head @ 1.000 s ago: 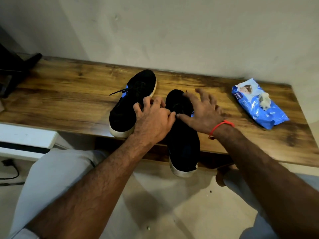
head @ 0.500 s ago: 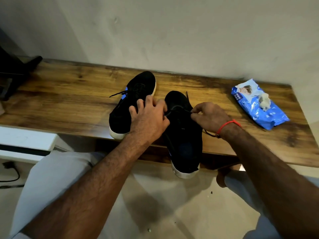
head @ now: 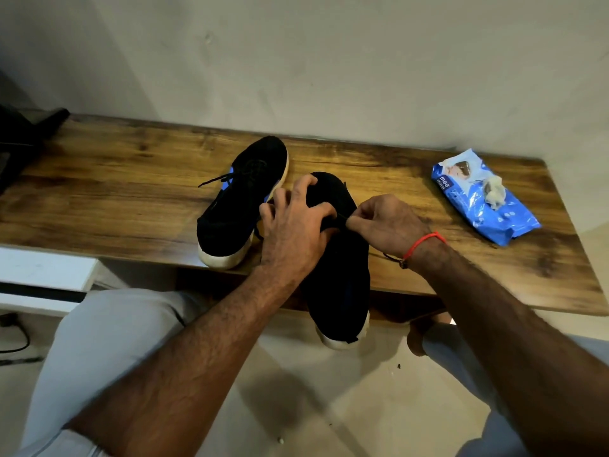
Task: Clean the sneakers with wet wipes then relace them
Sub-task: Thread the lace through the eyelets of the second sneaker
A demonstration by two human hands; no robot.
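Head view, from the left: a dark object (head: 29,127) sits at the far left end of the wooden worktop (head: 115,192), well apart from my work. Next comes the left sneaker (head: 244,199), black with a pale sole, lying flat with its toe toward the wall and its heel at the worktop's front edge. Its lace is threaded, one loose end trailing out to the left; I judge I have parked it there untouched so both hands are free for its partner.

My left hand (head: 293,232) lies over the right sneaker (head: 339,275), fingers curled and gripping the upper near the tongue, which I take to be bracing the shoe so it cannot slide. That sneaker points the same way, but its heel hangs out past the front edge toward my lap, bringing the eyelets close. My right hand (head: 389,225), a red thread bracelet at the wrist, is just beside the left, its thumb and forefinger pinching the thin black lace (head: 341,216) at the throat of the shoe. Whether I am loosening it or drawing it out, I cannot tell.

Further right, well apart from the shoes, the blue wet-wipe pack (head: 484,199) lies flat with a crumpled wipe (head: 493,192) poking from its top opening, ready to be pulled. How many remain inside is hidden.
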